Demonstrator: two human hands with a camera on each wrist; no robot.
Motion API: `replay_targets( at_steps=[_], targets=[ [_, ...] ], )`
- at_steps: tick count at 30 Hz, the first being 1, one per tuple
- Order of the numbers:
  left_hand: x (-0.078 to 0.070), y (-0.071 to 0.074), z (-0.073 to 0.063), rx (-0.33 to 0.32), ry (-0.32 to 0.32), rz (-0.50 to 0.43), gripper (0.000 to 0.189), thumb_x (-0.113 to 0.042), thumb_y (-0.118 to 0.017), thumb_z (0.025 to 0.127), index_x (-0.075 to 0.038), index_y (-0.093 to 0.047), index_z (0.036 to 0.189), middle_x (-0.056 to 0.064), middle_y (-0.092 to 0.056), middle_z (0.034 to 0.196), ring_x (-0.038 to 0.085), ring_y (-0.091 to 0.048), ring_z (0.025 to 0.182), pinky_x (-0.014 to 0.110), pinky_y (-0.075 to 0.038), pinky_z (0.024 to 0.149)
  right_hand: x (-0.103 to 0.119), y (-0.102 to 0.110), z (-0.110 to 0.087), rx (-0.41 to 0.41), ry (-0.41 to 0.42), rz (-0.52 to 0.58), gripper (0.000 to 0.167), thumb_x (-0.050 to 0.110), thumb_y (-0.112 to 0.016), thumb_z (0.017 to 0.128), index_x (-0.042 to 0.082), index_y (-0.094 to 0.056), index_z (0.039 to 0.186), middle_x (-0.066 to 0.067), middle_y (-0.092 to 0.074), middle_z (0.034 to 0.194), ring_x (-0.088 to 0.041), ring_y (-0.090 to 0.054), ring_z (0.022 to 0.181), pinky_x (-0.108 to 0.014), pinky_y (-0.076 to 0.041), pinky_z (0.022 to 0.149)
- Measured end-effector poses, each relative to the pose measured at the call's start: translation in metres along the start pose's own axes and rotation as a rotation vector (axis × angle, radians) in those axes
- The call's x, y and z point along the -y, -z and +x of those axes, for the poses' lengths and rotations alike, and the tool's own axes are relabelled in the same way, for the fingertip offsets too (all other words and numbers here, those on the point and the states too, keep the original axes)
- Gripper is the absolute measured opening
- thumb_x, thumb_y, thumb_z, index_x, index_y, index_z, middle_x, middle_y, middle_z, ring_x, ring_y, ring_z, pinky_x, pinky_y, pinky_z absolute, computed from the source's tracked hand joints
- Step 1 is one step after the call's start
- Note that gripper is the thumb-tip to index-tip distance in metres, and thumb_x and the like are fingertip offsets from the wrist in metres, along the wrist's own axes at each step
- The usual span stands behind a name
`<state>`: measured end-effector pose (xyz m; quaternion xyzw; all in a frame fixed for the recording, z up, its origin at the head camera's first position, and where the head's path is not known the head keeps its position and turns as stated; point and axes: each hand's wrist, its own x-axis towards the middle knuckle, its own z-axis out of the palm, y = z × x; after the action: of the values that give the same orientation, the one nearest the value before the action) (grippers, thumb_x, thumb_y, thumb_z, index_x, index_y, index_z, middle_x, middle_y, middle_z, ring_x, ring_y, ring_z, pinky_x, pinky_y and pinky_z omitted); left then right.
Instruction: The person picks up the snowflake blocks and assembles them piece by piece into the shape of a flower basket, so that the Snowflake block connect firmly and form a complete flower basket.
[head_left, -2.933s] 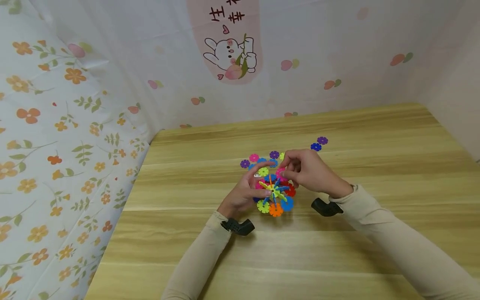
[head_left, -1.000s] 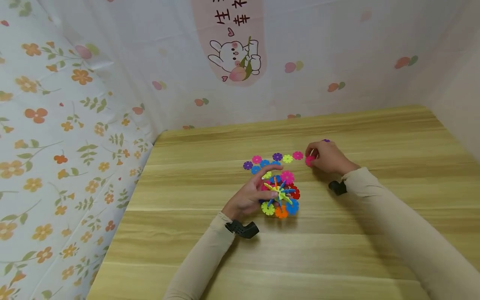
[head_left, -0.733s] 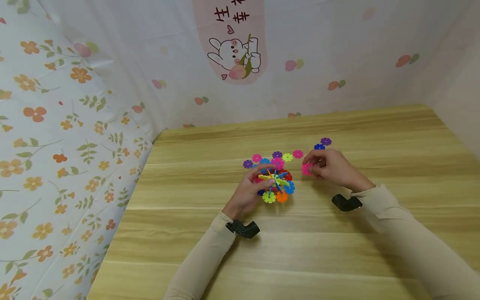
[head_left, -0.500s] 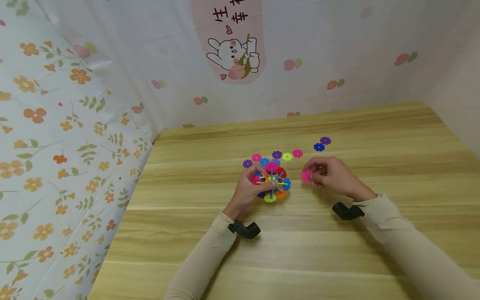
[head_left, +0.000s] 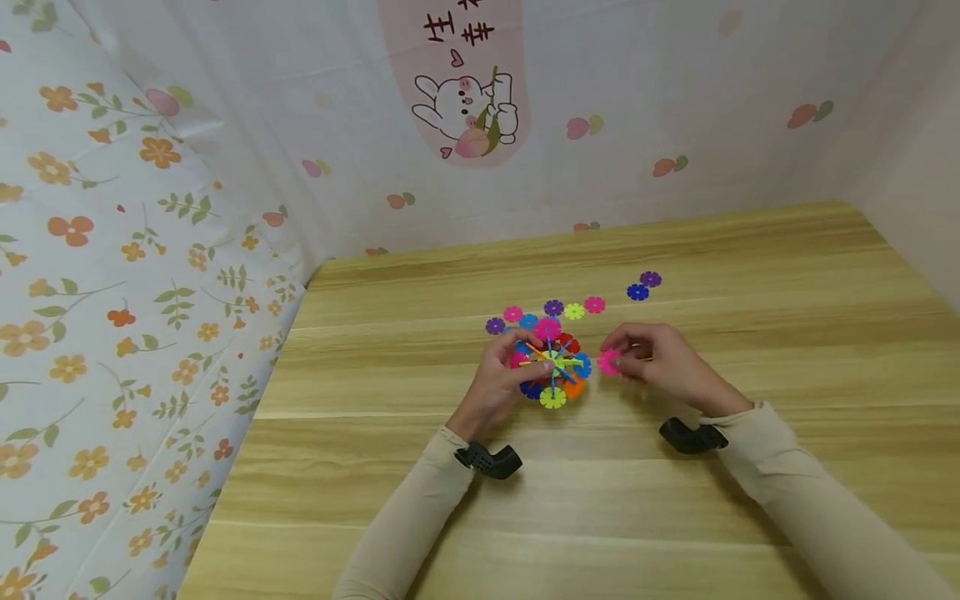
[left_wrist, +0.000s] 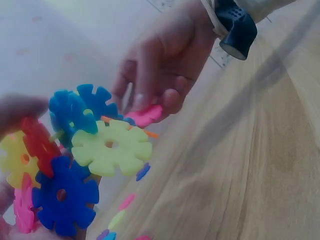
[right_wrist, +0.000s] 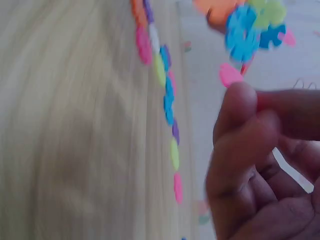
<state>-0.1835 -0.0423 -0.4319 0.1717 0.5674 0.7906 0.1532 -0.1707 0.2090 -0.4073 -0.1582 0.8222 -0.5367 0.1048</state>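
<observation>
My left hand (head_left: pixel 495 379) grips a round model of notched plastic snowflake discs, thumb against the yellow-green hub (head_left: pixel 553 363). Discs of pink (head_left: pixel 547 328), red, orange, blue and yellow-green (head_left: pixel 552 397) stand out round it on spokes; my fingers hide part of its left side. Just right of the model, my right hand (head_left: pixel 663 362) pinches a pink snowflake disc (head_left: pixel 609 362) between thumb and fingertips. A small gap separates that disc from the model's blue disc (head_left: pixel 582 365). The left wrist view shows the model close up, with a dark blue disc (left_wrist: pixel 66 196) facing the camera.
Loose discs lie on the wooden table (head_left: pixel 600 508) behind the model, among them purple (head_left: pixel 553 307), yellow-green (head_left: pixel 574 311) and pink (head_left: pixel 595 305). Farther right lie a blue disc (head_left: pixel 637 292) and a purple disc (head_left: pixel 650 279). A printed cloth (head_left: pixel 600 75) hangs behind the table.
My right hand left the model, took the pink disc from the table at the right, and has come back towards the model with it. The model has turned in my left hand.
</observation>
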Motion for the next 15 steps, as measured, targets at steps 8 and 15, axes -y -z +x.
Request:
replay_targets(
  at_steps=[8,15],
  targets=[
    [-0.003,-0.004,0.003,0.005,0.041,-0.055,0.016,-0.013,-0.057,0.093,-0.011,-0.049,0.107,0.005,-0.045,0.110,0.015,-0.052,0.086,0.025,-0.046,0.075,0.011,-0.017,0.000,0.024,-0.022,0.090,0.029,-0.009,-0.049,0.088,0.003,-0.055,0.113,-0.018,-0.053,0.091,-0.040,-0.057,0.063,-0.035,-0.048,0.048],
    [-0.004,-0.008,0.004,0.019,0.063,-0.211,0.018,-0.020,-0.040,0.100,-0.017,-0.050,0.114,0.002,-0.041,0.118,0.017,-0.046,0.098,0.027,-0.044,0.076,0.015,-0.022,-0.003,0.033,-0.010,0.093,0.030,-0.009,-0.049,0.089,0.002,-0.052,0.117,-0.018,-0.053,0.092,-0.039,-0.058,0.065,-0.036,-0.050,0.050]
  ],
)
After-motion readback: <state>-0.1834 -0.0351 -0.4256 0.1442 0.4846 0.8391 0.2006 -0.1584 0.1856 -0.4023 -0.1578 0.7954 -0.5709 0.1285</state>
